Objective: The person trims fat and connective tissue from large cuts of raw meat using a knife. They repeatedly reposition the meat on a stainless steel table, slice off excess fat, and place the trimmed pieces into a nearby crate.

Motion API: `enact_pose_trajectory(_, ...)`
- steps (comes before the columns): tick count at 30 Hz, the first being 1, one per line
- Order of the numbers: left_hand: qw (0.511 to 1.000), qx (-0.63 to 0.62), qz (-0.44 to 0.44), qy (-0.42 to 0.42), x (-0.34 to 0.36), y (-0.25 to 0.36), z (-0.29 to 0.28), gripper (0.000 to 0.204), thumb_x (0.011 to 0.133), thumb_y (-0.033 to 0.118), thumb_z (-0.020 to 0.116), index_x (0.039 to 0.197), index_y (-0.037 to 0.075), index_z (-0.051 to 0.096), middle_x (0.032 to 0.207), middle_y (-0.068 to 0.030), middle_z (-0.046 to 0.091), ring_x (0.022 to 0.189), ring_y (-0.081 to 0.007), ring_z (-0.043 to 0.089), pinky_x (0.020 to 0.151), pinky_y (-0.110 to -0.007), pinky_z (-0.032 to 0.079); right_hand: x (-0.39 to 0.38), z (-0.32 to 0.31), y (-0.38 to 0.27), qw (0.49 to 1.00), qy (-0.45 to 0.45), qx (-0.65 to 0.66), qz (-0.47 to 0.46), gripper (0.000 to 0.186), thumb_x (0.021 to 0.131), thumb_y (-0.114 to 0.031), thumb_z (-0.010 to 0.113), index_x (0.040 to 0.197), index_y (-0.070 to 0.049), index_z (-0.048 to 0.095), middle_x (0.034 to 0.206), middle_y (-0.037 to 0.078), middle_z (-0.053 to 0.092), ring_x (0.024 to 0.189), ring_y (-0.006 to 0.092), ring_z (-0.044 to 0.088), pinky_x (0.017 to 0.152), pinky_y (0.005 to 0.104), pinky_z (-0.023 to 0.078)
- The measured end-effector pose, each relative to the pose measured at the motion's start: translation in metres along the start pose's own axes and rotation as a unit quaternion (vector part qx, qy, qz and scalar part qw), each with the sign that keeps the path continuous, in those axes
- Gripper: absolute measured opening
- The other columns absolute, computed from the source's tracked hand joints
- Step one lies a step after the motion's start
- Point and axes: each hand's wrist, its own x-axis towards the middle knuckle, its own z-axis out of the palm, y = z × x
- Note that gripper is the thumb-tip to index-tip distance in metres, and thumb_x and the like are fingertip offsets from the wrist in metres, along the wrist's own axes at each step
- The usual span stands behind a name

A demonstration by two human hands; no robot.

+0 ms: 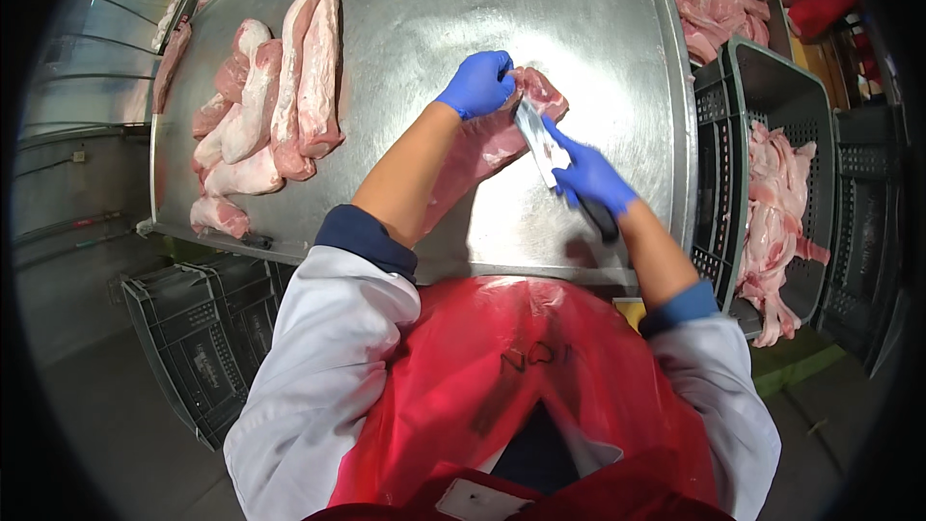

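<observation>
Your left hand [477, 84] has its gloved fingers curled together against the far end of a long pink slab of meat [477, 150]; you cannot tell here whether they pinch it. Your right hand [590, 174] is clamped on a knife [536, 138], its index finger reaching forward along the blade, which touches the meat near that far end. The slab lies at the middle of the table [415, 10], slanting nearer you to the left. Dark handwriting marks your red apron [463, 367] (a glossy, creased one), and pale lettering shows on the black crate [207, 367] at near left. The table is smooth, shiny metal. Fat-streaked, rounded meat pieces [256, 101] lie at left; limp, pale strips [775, 203] fill a perforated plastic crate [820, 106] at right.
</observation>
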Motion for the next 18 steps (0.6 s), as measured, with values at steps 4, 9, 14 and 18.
enact_pose_trajectory(4, 0.998, -0.042, 0.051, -0.016, -0.001, 0.004, -0.005, 0.019, 0.085, 0.018, 0.063, 0.091, 0.001, 0.066, 0.08, -0.0199, 0.067, 0.072, -0.0318, 0.065, 0.069, -0.041, 0.052, 0.006, 0.015, 0.011, 0.998, 0.006, 0.063, 0.004, 0.082, 0.088, -0.002, 0.054, 0.161, -0.028, 0.026, 0.071, 0.008, 0.064, 0.055, 0.0127, 0.061, 0.056, 0.0297, 0.053)
enact_pose_trajectory(9, 0.992, -0.095, 0.077, -0.015, 0.01, 0.008, -0.01, 0.019, 0.09, 0.02, 0.063, 0.09, 0.001, 0.065, 0.073, -0.0123, 0.064, 0.068, -0.0197, 0.062, 0.066, -0.036, 0.051, 0.074, 0.032, -0.012, 0.995, 0.045, 0.086, -0.031, 0.076, 0.091, -0.013, 0.056, 0.16, -0.014, 0.026, 0.074, 0.008, 0.063, 0.06, 0.014, 0.061, 0.058, 0.0308, 0.053)
enact_pose_trajectory(14, 0.98, -0.199, 0.021, -0.004, -0.003, 0.011, -0.046, 0.019, 0.092, 0.02, 0.063, 0.089, 0.001, 0.065, 0.071, -0.0053, 0.063, 0.065, -0.0122, 0.056, 0.062, -0.031, 0.049, -0.015, 0.072, -0.013, 0.998, -0.036, 0.055, 0.009, 0.076, 0.092, -0.006, 0.053, 0.161, -0.027, 0.026, 0.072, 0.009, 0.064, 0.055, 0.0128, 0.06, 0.056, 0.0295, 0.053)
enact_pose_trajectory(18, 0.975, -0.213, 0.07, -0.001, -0.01, 0.026, -0.063, 0.018, 0.093, 0.019, 0.061, 0.091, 0.001, 0.065, 0.074, -0.0059, 0.066, 0.069, -0.0121, 0.062, 0.064, -0.03, 0.051, 0.063, 0.085, -0.039, 0.999, 0.05, -0.001, -0.016, 0.075, 0.092, -0.006, 0.052, 0.161, -0.022, 0.026, 0.073, 0.009, 0.065, 0.056, 0.0137, 0.061, 0.054, 0.0301, 0.053)
